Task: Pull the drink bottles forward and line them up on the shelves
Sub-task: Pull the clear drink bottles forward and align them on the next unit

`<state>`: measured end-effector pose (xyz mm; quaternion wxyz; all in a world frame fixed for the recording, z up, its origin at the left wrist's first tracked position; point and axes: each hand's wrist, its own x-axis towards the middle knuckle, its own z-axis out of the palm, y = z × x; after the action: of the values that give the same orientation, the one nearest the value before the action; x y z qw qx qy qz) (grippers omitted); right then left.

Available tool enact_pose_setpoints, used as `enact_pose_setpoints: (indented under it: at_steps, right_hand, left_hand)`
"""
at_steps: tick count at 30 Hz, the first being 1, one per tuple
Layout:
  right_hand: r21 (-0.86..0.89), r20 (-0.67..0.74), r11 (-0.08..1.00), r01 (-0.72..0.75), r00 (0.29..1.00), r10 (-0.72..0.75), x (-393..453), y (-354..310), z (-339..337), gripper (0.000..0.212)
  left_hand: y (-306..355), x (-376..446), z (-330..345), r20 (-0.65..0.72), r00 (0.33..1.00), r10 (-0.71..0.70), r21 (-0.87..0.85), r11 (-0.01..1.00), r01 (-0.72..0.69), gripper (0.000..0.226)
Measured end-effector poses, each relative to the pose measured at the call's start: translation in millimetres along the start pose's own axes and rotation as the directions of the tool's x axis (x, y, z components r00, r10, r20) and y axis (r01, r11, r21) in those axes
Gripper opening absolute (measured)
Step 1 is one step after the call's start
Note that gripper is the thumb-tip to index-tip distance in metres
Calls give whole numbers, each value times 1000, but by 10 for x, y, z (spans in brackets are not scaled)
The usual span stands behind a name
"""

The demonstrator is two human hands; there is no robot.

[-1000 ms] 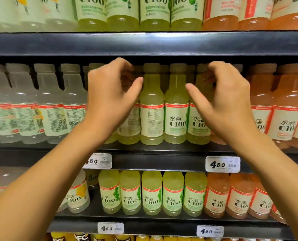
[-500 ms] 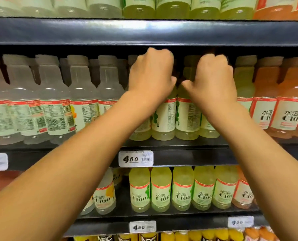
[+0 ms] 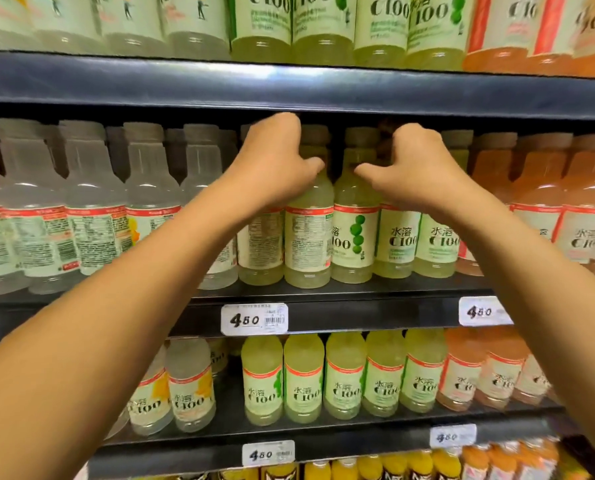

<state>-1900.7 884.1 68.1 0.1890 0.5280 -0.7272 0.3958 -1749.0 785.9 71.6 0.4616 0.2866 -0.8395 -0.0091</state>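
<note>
Pale green drink bottles stand in a row on the middle shelf (image 3: 358, 315). My left hand (image 3: 275, 161) is curled over the neck of a green bottle (image 3: 308, 244) whose back label faces out, thumb pressed to its shoulder. My right hand (image 3: 417, 168) hooks over the tops of the green bottles (image 3: 396, 240) to the right, thumb stretched toward a bottle with a lime picture (image 3: 353, 237). The fingers of both hands are hidden behind the necks.
Clear bottles (image 3: 91, 216) fill the middle shelf's left side and orange bottles (image 3: 538, 202) its right. The upper shelf edge (image 3: 289, 88) hangs just above my knuckles. More green bottles (image 3: 303, 379) line the lower shelf. Price tags (image 3: 254, 318) sit on the shelf fronts.
Both hands went from open in front of the bottles to curled over the necks. They have since spread slightly apart, and two green bottles now show between them.
</note>
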Motion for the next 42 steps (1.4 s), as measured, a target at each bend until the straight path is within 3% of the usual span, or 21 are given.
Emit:
enact_pose_setpoints:
  at_steps: [6, 13, 19, 24, 30, 37, 42]
  right_hand:
    - [-17, -48, 1000, 13, 999, -13, 16, -11, 21, 34]
    - [45, -69, 999, 1, 998, 3, 42, 63, 33, 38]
    - [60, -75, 998, 2, 997, 2, 61, 105, 44, 45]
    - [17, -123, 996, 84, 989, -81, 56, 78, 57, 45]
    - [-18, -134, 997, 78, 988, -80, 92, 82, 39, 40]
    - [-88, -206, 992, 91, 973, -108, 34, 57, 82, 50]
    - [-22, -136, 998, 56, 989, -59, 66, 43, 68, 45]
  left_hand:
    - [-4, -33, 20, -49, 997, -57, -21, 998, 56, 31]
    - [92, -160, 139, -220, 973, 74, 170, 985, -36, 41]
    - [21, -59, 83, -35, 999, -11, 65, 998, 13, 18]
    - [16, -79, 65, -107, 993, -57, 17, 998, 59, 22]
    - [47, -116, 120, -168, 986, -20, 79, 996, 34, 32]
    - [87, -98, 78, 13, 998, -62, -5, 998, 62, 18]
    - [92, -57, 47, -50, 992, -119, 63, 991, 122, 26]
